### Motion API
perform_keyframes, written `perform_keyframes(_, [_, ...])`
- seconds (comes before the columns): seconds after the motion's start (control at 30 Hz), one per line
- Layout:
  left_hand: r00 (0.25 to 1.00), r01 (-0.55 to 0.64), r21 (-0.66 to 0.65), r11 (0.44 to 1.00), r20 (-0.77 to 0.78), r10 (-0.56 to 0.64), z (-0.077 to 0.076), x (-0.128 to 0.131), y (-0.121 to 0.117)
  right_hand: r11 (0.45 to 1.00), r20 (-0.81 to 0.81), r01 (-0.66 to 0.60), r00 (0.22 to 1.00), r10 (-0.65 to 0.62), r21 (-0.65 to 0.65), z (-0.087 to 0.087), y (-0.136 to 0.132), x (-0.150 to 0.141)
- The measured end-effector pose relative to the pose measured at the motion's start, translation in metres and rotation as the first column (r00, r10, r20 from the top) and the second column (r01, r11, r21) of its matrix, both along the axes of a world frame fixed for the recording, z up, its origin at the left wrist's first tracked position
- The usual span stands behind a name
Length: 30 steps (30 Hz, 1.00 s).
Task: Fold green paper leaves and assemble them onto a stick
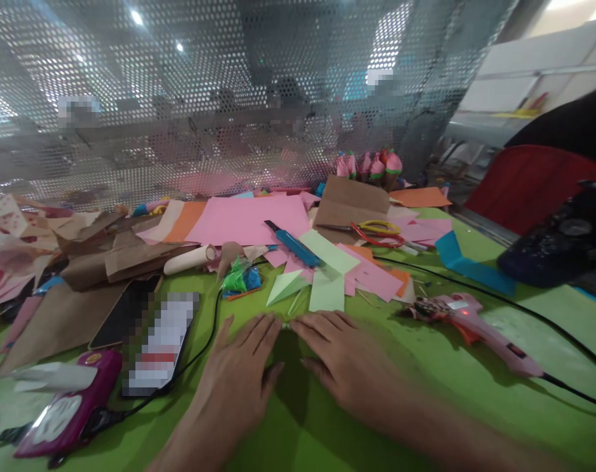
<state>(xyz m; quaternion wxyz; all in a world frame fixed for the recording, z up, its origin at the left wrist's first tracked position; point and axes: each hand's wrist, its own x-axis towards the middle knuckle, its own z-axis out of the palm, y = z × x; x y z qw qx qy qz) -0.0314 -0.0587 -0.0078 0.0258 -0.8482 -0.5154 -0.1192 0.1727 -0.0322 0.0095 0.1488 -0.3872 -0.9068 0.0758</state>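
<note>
My left hand (248, 360) and my right hand (332, 354) lie palm down on the green tabletop, fingers stretched forward. Their fingertips nearly meet over a small pale sliver (286, 325), mostly hidden under them; I cannot make out what it is. Just beyond the fingers are light green paper pieces (327, 292), one folded, with pink and orange scraps among them. A blue utility knife (295, 246) rests across the scraps, blade end pointing up and left. Right of my right hand lies a pink glue gun (489, 334) with a red light on and a dirty nozzle.
Two phones, one dark (125, 311) and one with a lit screen (162, 344), lie at left near a purple power strip (71, 406). Scissors (379, 229), pink paper (251, 219) and brown paper sit farther back. A black cable (504, 295) crosses the right side. Behind stands a perforated metal panel (204, 98).
</note>
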Motion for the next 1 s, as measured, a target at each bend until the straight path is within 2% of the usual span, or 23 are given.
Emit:
perform_keyframes(0.3, [0.999, -0.022, 0.003, 1.0, 0.024, 0.022, -0.001, 0.002, 0.006, 1.0, 0.03, 0.013, 0.999, -0.012, -0.013, 0.004, 0.002, -0.003])
perform_keyframes(0.63, [1.0, -0.019, -0.001, 1.0, 0.011, 0.019, -0.007, 0.002, 0.015, 0.998, 0.052, 0.038, 0.998, -0.041, 0.053, -0.001, 0.004, -0.005])
perform_keyframes(1.0, [0.994, 0.006, -0.014, 1.0, -0.109, -0.007, -0.01, -0.001, -0.003, 0.998, 0.065, 0.025, 0.997, -0.029, 0.053, 0.002, -0.008, -0.005])
